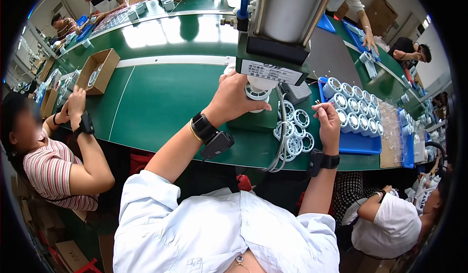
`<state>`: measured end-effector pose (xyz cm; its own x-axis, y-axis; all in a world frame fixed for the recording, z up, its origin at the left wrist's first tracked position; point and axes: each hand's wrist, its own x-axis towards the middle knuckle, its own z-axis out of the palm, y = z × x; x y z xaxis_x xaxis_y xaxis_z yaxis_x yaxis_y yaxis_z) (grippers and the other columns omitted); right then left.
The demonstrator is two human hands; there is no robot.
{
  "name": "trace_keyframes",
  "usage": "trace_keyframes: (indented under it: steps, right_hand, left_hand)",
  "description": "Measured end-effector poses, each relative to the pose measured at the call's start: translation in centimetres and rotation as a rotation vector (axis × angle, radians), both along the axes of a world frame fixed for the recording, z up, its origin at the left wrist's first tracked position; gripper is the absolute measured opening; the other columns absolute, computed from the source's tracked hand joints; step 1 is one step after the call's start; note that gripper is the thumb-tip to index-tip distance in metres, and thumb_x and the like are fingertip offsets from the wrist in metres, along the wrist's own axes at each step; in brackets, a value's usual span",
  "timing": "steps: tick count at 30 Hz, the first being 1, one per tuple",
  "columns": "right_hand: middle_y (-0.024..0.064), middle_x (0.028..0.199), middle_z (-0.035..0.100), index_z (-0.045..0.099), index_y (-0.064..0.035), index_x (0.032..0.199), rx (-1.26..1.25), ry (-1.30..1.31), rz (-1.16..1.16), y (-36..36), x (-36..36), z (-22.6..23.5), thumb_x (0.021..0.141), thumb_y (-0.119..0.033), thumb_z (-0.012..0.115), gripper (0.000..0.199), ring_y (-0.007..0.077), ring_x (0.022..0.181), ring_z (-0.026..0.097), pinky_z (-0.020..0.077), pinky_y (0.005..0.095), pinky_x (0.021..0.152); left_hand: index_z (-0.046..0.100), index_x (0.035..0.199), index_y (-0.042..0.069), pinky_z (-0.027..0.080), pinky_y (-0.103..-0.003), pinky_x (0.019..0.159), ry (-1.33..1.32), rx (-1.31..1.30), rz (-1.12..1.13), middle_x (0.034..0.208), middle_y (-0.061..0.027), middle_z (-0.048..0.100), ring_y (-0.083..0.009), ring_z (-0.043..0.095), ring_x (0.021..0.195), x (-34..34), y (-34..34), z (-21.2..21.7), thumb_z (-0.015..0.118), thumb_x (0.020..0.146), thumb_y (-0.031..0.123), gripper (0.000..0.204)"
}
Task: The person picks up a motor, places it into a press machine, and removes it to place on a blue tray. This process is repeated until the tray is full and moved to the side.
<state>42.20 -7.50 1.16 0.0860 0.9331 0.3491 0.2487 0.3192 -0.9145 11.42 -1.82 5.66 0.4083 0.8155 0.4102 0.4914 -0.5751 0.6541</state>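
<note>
My left hand (230,97) is wrapped round a light-blue round plastic housing (257,95) under the white head of a bench press (275,49). Its thumb lies along the near side of the part, and the palm hides some of it. My right hand (327,121) is raised beside the blue tray, its fingertips pinched together at a tiny whitish piece too small to name. Between the two hands, several light-blue plastic rings (294,144) lie in a loose pile on the green table (165,97). Both wrists wear black straps with small dark boxes.
Right of my right hand, a blue tray (360,145) holds rows of light-blue cylindrical housings (355,105). Grey cables (282,149) hang from the press over the rings. A dark grey box (296,94) stands behind. Co-workers sit left and right; an open cardboard box (108,63) stands at left.
</note>
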Motion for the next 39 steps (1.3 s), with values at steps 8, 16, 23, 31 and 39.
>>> trace_keyframes:
  steps: [8,16,23,31,39]
  right_hand:
    - [0.0041,0.095,0.064,0.062,-0.0015,0.099,-0.017,-0.183,-0.018,1.0,-1.7,1.6,0.095,-0.009,0.052,0.013,0.0105,0.085,0.055,0.0442,0.0227,0.079]
    - [0.0165,0.118,0.063,0.062,-0.0024,0.119,0.207,-0.824,0.005,3.2,-4.3,1.4,0.09,-0.009,0.055,0.03,0.0333,0.112,0.058,0.0434,0.0373,0.098]
    - [0.0144,0.125,0.062,0.06,-0.0038,0.124,0.121,-1.013,-0.018,2.8,-4.7,1.4,0.092,-0.013,0.054,0.034,0.0347,0.117,0.056,0.0415,0.0411,0.1]
    - [0.0186,0.12,0.063,0.061,-0.0024,0.123,-0.008,-0.712,0.098,2.6,-8.6,6.0,0.088,-0.021,0.064,0.04,0.0305,0.112,0.058,0.0417,0.0404,0.099]
    - [0.013,0.113,0.066,0.061,0.0026,0.116,-0.07,-0.219,0.236,4.5,-13.0,5.8,0.078,-0.024,0.08,0.051,0.0215,0.103,0.062,0.0474,0.0322,0.091]
  left_hand:
    - [0.059,0.112,0.003,0.039,-0.044,0.095,-0.029,-0.04,0.007,0.113,-0.0137,0.062,-0.0336,0.052,0.113,0.8,1.1,-1.9,0.089,0.059,0.045,0.074]
    - [0.05,0.133,0.002,0.036,-0.042,0.105,-0.171,-0.071,-0.15,0.129,-0.0191,0.055,-0.0368,0.045,0.124,-8.1,2.5,-2.8,0.073,0.08,0.052,0.076]
    - [0.04,0.144,0.006,0.026,-0.055,0.112,0.639,0.065,0.361,0.147,-0.0151,0.042,-0.0318,0.034,0.139,-12.3,2.8,-7.8,0.05,0.095,0.051,0.067]
    - [0.042,0.144,0.008,0.022,-0.06,0.112,0.602,0.006,0.337,0.15,-0.0131,0.039,-0.0292,0.031,0.142,-11.7,3.0,-7.4,0.053,0.094,0.049,0.066]
    - [0.046,0.141,0.009,0.024,-0.053,0.113,0.55,0.123,0.273,0.146,-0.0136,0.043,-0.0307,0.035,0.139,-12.3,4.8,-9.3,0.056,0.092,0.047,0.064]
